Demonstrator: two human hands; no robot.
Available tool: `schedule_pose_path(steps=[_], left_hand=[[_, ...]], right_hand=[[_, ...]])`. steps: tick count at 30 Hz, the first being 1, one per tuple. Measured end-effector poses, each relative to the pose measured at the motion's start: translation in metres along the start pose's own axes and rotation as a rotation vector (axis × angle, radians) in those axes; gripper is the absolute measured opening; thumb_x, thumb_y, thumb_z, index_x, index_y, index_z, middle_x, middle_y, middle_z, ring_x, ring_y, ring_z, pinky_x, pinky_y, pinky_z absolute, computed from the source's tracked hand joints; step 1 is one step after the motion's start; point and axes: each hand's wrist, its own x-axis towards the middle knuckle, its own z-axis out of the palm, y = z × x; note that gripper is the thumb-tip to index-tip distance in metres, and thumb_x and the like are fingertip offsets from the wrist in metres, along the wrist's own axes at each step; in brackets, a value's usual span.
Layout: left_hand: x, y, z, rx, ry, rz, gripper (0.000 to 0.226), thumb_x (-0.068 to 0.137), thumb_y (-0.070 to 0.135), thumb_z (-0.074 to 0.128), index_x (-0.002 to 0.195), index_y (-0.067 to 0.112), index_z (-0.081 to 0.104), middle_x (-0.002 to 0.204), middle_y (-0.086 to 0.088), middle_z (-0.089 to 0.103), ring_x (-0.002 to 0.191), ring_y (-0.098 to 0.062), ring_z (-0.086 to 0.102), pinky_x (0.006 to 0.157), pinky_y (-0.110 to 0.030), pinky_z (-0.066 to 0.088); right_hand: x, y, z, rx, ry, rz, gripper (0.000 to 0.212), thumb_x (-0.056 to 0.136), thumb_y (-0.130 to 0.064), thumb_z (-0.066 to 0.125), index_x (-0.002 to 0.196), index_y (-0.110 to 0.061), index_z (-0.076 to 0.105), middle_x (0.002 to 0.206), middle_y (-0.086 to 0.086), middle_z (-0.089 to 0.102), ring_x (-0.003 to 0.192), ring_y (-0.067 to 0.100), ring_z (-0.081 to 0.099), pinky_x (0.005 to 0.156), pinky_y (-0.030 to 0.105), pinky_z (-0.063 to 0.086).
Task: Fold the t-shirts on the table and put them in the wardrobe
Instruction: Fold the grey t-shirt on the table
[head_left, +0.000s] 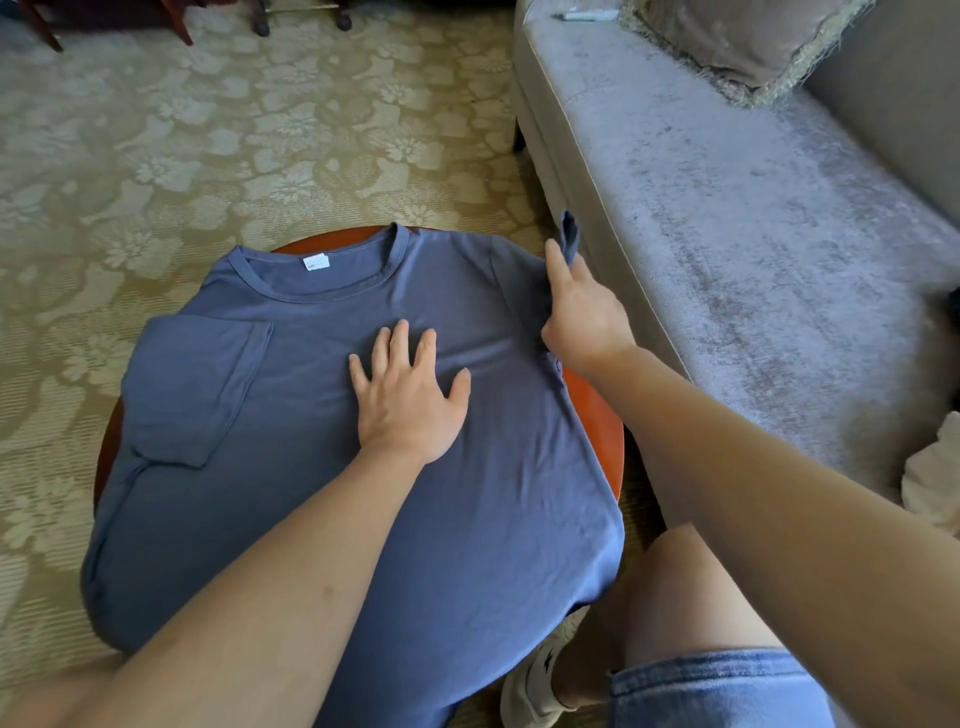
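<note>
Table (597, 415) mostly hidden under t-shirt (291, 405), sleeve (569, 234) pinched in right hand (582, 312)

The left hand (410, 400) lies flat, palm down, fingers spread. The right hand (582, 312), farther out, pinches a sleeve (570, 234), forefinger straight.

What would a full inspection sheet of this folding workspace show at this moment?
surface: round wooden table, mostly covered by the shirt.
job's things: blue t-shirt spread flat, one sleeve folded inward.
clutter: nothing seen.
grippers: left hand flat on the shirt's chest; right hand pinches the other sleeve, lifted.
cables: nothing seen.
surroundings: patterned carpet; grey sofa with cushion and white cloth.
</note>
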Motion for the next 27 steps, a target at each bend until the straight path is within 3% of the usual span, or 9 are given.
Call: schedule_pose_path(steps=[3, 6, 9, 13, 15, 17, 19, 23, 27], left_hand=[[-0.001, 0.001, 0.000, -0.066, 0.040, -0.023, 0.070, 0.097, 0.048, 0.036, 0.155, 0.017, 0.012, 0.163, -0.003, 0.010, 0.150, -0.020, 0.004, 0.120, -0.051, 0.003], [-0.004, 0.000, -0.002, -0.165, 0.107, -0.048, 0.074, 0.096, 0.031, 0.041, 0.155, 0.009, 0.002, 0.163, -0.005, 0.009, 0.150, -0.019, 0.007, 0.121, -0.047, 0.005], [-0.003, -0.002, -0.004, -0.312, 0.143, -0.081, 0.074, 0.095, 0.023, 0.042, 0.155, 0.008, 0.001, 0.163, -0.007, 0.010, 0.149, -0.019, 0.009, 0.122, -0.043, 0.006], [-0.004, -0.003, -0.005, -0.365, 0.172, -0.089, 0.073, 0.093, 0.020, 0.043, 0.155, 0.006, 0.006, 0.162, -0.009, 0.012, 0.148, -0.023, 0.013, 0.121, -0.043, 0.007], [-0.003, -0.003, -0.004, -0.354, 0.175, -0.084, 0.070, 0.094, 0.021, 0.041, 0.154, 0.007, 0.008, 0.162, -0.008, 0.013, 0.148, -0.023, 0.014, 0.121, -0.044, 0.008], [-0.002, -0.003, -0.003, -0.346, 0.176, -0.083, 0.067, 0.096, 0.022, 0.041, 0.154, 0.007, 0.011, 0.161, -0.008, 0.015, 0.148, -0.023, 0.014, 0.121, -0.044, 0.009], [-0.001, -0.004, -0.003, -0.357, 0.165, -0.075, 0.065, 0.098, 0.025, 0.041, 0.154, 0.008, 0.013, 0.161, -0.008, 0.016, 0.148, -0.023, 0.015, 0.121, -0.043, 0.009], [-0.004, -0.011, -0.008, -0.445, 0.132, -0.007, 0.064, 0.100, 0.029, 0.043, 0.154, 0.010, 0.015, 0.162, -0.009, 0.015, 0.149, -0.023, 0.012, 0.121, -0.041, 0.011], [-0.006, -0.051, -0.025, -0.234, 0.182, -0.032, 0.058, 0.101, 0.036, 0.041, 0.152, 0.015, 0.026, 0.161, -0.007, 0.017, 0.148, -0.026, 0.014, 0.119, -0.053, 0.009]], right_hand=[[0.005, -0.029, -0.002, -0.112, -0.048, -0.053, 0.073, 0.085, -0.004, 0.052, 0.150, -0.010, 0.021, 0.149, 0.017, 0.032, 0.098, 0.042, 0.059, 0.063, 0.036, 0.034], [0.006, -0.058, 0.005, -0.134, -0.164, -0.137, 0.082, 0.091, -0.013, 0.054, 0.156, -0.016, 0.004, 0.162, 0.010, 0.011, 0.114, 0.037, 0.056, 0.066, 0.034, 0.039], [-0.006, -0.075, 0.016, 0.099, -0.307, -0.253, 0.076, 0.097, -0.034, 0.055, 0.157, -0.026, 0.009, 0.162, 0.004, 0.015, 0.134, 0.030, 0.043, 0.098, 0.039, 0.044], [-0.022, -0.063, 0.025, 0.247, 0.032, -0.150, 0.049, 0.101, -0.029, 0.046, 0.147, -0.015, 0.040, 0.142, 0.009, 0.050, 0.126, 0.029, 0.049, 0.099, 0.041, 0.042], [-0.025, -0.051, 0.034, 0.113, 0.033, -0.073, 0.051, 0.102, -0.031, 0.042, 0.148, -0.010, 0.037, 0.151, 0.014, 0.036, 0.135, 0.033, 0.036, 0.107, 0.042, 0.035], [-0.032, -0.039, 0.048, -0.011, -0.137, -0.005, 0.060, 0.102, -0.045, 0.035, 0.154, -0.017, 0.023, 0.162, 0.009, 0.012, 0.147, 0.030, 0.014, 0.117, 0.048, 0.018], [-0.040, -0.030, 0.061, -0.075, -0.202, 0.039, 0.064, 0.100, -0.056, 0.024, 0.155, -0.024, 0.015, 0.164, 0.003, 0.001, 0.150, 0.023, -0.001, 0.120, 0.051, 0.004], [-0.043, -0.025, 0.065, -0.128, -0.153, 0.040, 0.067, 0.098, -0.062, 0.017, 0.155, -0.028, 0.014, 0.164, 0.001, 0.001, 0.151, 0.020, -0.005, 0.121, 0.051, 0.000], [-0.038, -0.023, 0.063, -0.147, -0.139, 0.052, 0.070, 0.097, -0.063, 0.017, 0.155, -0.024, 0.016, 0.164, 0.001, 0.004, 0.151, 0.021, -0.002, 0.120, 0.053, 0.002]])
